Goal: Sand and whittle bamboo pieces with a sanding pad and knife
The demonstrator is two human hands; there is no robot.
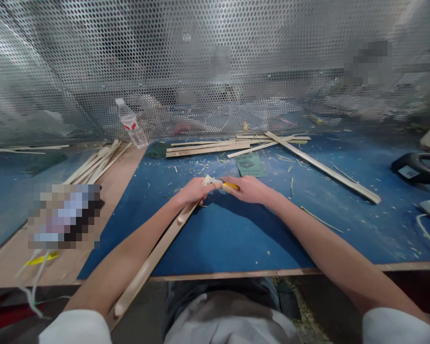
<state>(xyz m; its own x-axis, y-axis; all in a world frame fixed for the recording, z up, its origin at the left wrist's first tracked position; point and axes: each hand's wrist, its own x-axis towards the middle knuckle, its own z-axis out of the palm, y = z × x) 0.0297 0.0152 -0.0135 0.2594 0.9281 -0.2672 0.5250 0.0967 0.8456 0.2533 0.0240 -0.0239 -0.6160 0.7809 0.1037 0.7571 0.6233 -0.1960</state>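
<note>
My left hand [194, 189] is closed around the far end of a long split bamboo strip [165, 242]. The strip slants back beneath my left forearm and past the table's front edge, with pale node marks along it. My right hand [251, 188] is closed on a yellow-handled tool [231, 186], which looks like a utility knife; its blade is hard to make out. Both hands meet at the strip's tip, where white wrapping shows on a finger. Just beyond my right hand lies a dark green sheet [251, 165], possibly sandpaper.
More bamboo strips [208, 149] lie along the back, and one long strip [322, 167] slants right. Shavings dot the blue mat [236, 239]. A water bottle [132, 123] leans by the perforated metal screen [215, 71]. A black-handled object [415, 167] sits at right.
</note>
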